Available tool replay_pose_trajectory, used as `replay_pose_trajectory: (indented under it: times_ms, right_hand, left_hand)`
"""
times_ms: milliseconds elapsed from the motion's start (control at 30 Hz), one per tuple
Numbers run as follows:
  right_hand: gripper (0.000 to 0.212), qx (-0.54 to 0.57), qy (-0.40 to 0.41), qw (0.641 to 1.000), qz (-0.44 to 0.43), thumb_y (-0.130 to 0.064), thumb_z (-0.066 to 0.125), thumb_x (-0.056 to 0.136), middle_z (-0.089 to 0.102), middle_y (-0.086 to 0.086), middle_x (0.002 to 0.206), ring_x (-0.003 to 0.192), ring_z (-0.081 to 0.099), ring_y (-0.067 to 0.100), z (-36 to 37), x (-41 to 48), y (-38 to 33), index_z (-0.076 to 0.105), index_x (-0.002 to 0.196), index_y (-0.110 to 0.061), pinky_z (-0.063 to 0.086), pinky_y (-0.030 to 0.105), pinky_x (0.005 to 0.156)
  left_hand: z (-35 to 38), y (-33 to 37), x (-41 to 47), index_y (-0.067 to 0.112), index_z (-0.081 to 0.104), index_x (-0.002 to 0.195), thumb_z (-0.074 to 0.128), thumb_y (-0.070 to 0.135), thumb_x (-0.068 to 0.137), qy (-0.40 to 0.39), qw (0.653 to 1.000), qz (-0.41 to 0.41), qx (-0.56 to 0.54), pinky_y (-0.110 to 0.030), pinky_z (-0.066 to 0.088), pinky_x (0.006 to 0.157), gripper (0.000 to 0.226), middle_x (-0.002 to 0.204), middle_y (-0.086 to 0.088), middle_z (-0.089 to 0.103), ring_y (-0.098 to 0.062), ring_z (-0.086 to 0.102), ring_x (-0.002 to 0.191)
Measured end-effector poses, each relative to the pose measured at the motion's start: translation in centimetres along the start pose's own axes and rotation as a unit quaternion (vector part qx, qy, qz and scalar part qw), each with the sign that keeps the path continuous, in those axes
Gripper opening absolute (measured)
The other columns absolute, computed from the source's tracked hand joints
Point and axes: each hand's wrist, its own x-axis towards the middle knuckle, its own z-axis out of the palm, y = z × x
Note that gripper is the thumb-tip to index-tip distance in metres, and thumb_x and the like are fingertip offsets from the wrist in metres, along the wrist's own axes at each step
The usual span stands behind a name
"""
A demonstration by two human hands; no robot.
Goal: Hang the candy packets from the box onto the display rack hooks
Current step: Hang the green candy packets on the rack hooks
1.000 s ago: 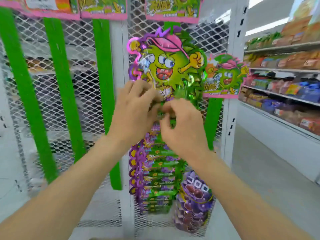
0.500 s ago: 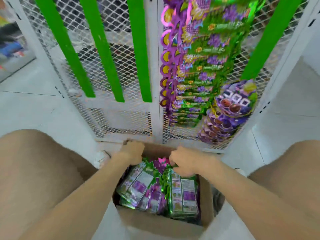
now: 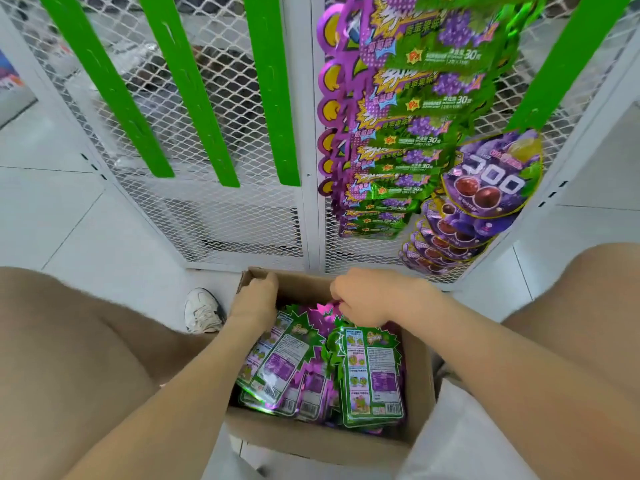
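An open cardboard box (image 3: 311,441) stands on the floor between my knees, at the foot of the white mesh display rack (image 3: 221,216). Inside it, several green and purple candy packets (image 3: 372,375) stand on edge with their backs toward me. My left hand (image 3: 258,299) curls over the box's far left rim. My right hand (image 3: 370,296) reaches into the far side of the box and pinches the purple top of a packet (image 3: 323,311). A column of the same packets (image 3: 415,109) hangs on the rack above.
Purple grape candy pouches (image 3: 485,188) hang in a stack to the right of the green packets. Green hook strips (image 3: 194,98) run down the mesh on the left with nothing on them. A white shoe (image 3: 202,311) sits left of the box. White tiled floor lies all around.
One second ago both hands were up at the rack on a hanging packet. The view has dropped and both hands now reach into the box; since half a second ago they have barely moved.
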Motion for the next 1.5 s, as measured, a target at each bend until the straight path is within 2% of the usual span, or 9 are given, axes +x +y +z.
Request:
replay_pose_trajectory:
  times_ms: [133,200,333,500,600,800,1033,1200,1500]
  right_hand:
    - [0.020,0.044,0.022,0.998,0.031,-0.016,0.052,0.101,0.044,0.003,0.086,0.091,0.060,0.033,-0.5,-0.4,2.1,0.043,0.084,-0.018,0.054,0.043,0.075]
    - [0.008,0.086,0.042,0.994,0.049,-0.020,0.055,0.102,0.054,0.008,0.098,0.104,0.060,0.035,-0.6,-1.1,3.2,0.052,0.100,-0.013,0.054,0.050,0.089]
    - [0.065,0.236,0.074,0.967,0.064,-0.034,0.070,0.096,0.052,0.006,0.152,0.137,0.053,0.025,-0.7,-3.5,5.8,0.044,0.152,-0.013,0.045,0.034,0.108]
    - [0.039,0.484,0.178,0.847,0.127,-0.036,0.082,0.079,0.064,0.003,0.084,0.078,0.061,0.015,0.6,-5.0,8.6,0.070,0.094,-0.003,0.057,0.057,0.083]
    - [0.031,0.585,0.247,0.763,0.122,-0.025,0.080,0.091,0.063,0.017,0.079,0.078,0.057,0.019,0.1,-6.5,8.9,0.069,0.087,0.003,0.049,0.040,0.070]
    - [0.028,0.430,0.391,0.810,0.083,-0.036,0.068,0.098,0.068,0.017,0.082,0.077,0.061,0.031,-2.0,-10.1,12.0,0.072,0.091,-0.010,0.052,0.043,0.079]
    - [0.018,0.271,0.548,0.769,0.186,-0.027,0.055,0.104,0.070,0.008,0.083,0.079,0.062,0.031,-6.5,-14.3,19.2,0.071,0.104,-0.019,0.048,0.040,0.073]
    - [0.019,0.234,0.576,0.758,0.199,-0.025,0.058,0.100,0.065,0.008,0.071,0.071,0.059,0.032,-7.3,-13.8,22.4,0.069,0.089,-0.013,0.043,0.040,0.066]
    - [0.017,0.256,0.634,0.712,0.158,-0.029,0.056,0.101,0.065,-0.003,0.081,0.078,0.058,0.021,-7.9,-14.2,22.7,0.068,0.095,-0.019,0.043,0.036,0.069]
  left_hand:
    - [-4.6,2.0,0.7,0.012,0.071,0.112,0.066,0.011,0.098,0.045,0.987,0.051,-0.144,-0.037,0.054,0.078,0.015,0.102,-0.015,0.074,-0.032,0.069,0.096]
    - [-7.1,3.2,0.2,0.014,0.079,0.102,0.075,0.011,0.096,0.020,0.958,0.106,-0.265,-0.031,0.053,0.078,0.008,0.092,-0.007,0.076,-0.019,0.070,0.087]
    - [-10.0,5.6,-1.8,0.007,0.075,0.108,0.076,0.006,0.095,-0.073,0.870,0.115,-0.474,-0.034,0.062,0.073,0.013,0.092,-0.009,0.077,-0.016,0.073,0.079]
    - [-11.2,8.6,-3.0,0.013,0.066,0.107,0.068,0.000,0.099,-0.091,0.800,0.078,-0.588,-0.054,0.061,0.095,0.015,0.093,-0.004,0.074,-0.025,0.074,0.091]
    - [-11.2,10.2,-2.9,0.010,0.062,0.108,0.064,-0.007,0.098,-0.073,0.783,0.071,-0.614,-0.066,0.056,0.097,0.020,0.099,-0.015,0.071,-0.027,0.071,0.091]
    - [-12.7,16.1,-3.0,0.027,0.069,0.100,0.070,0.002,0.082,0.011,0.858,0.241,-0.454,-0.048,0.059,0.090,0.030,0.097,0.008,0.077,-0.018,0.072,0.090]
    - [-18.8,25.9,-3.1,0.015,0.038,0.158,0.050,0.009,0.086,0.158,0.845,0.386,-0.334,-0.016,0.029,0.116,0.074,0.158,0.000,0.046,-0.009,0.041,0.145]
    - [-21.4,31.5,-1.4,0.038,0.047,0.133,0.053,0.000,0.088,0.136,0.795,0.360,-0.469,-0.010,0.043,0.100,0.059,0.122,0.032,0.054,0.024,0.052,0.111]
    - [-23.5,33.9,0.3,0.018,0.070,0.104,0.049,0.013,0.080,0.094,0.754,0.265,-0.593,-0.034,0.047,0.079,0.033,0.097,-0.009,0.072,-0.017,0.063,0.088]
